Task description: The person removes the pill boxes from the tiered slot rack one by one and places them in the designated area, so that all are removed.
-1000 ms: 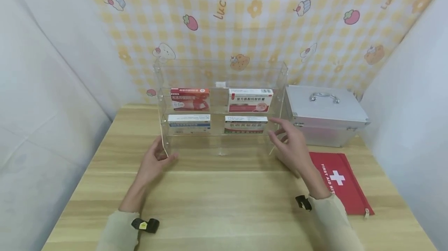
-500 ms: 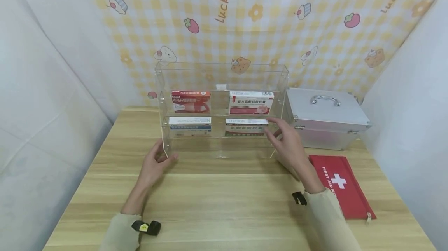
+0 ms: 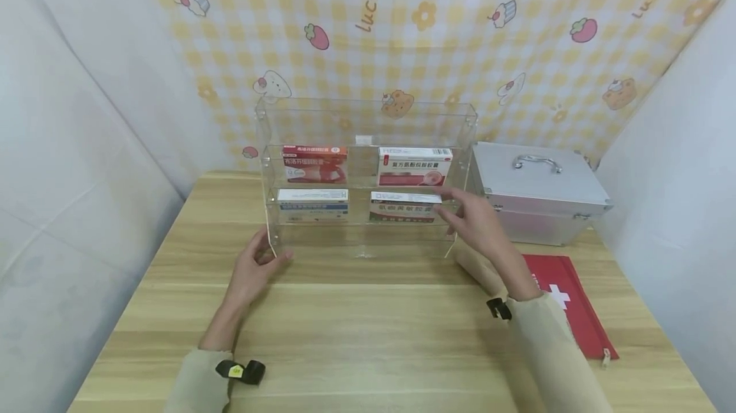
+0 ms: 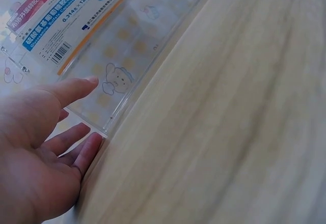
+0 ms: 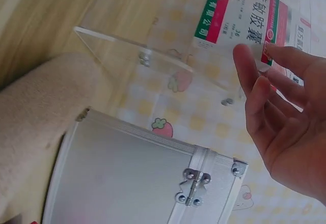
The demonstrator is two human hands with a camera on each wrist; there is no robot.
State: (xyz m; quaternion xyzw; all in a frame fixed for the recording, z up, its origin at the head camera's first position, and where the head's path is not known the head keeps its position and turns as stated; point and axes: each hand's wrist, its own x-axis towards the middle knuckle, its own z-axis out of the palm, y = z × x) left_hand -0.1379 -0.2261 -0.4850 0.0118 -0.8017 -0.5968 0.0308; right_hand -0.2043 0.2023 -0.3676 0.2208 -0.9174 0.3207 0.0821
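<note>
The left hand (image 3: pixel 255 267) lies relaxed and open, fingers straight against the lower left corner of the clear acrylic two-shelf rack (image 3: pixel 366 119), seemingly to steady it. The right hand (image 3: pixel 476 224) reaches with loosely spread fingers to the rack's lower shelf, fingertips at the end of the red-and-white medicine box (image 3: pixel 404 204), gripping nothing. Three other medicine boxes sit in the rack. Right of the rack stand a silver metal case (image 3: pixel 535 192) and a red first-aid pouch (image 3: pixel 566 301) on the wooden bench (image 3: pixel 368 336).
</note>
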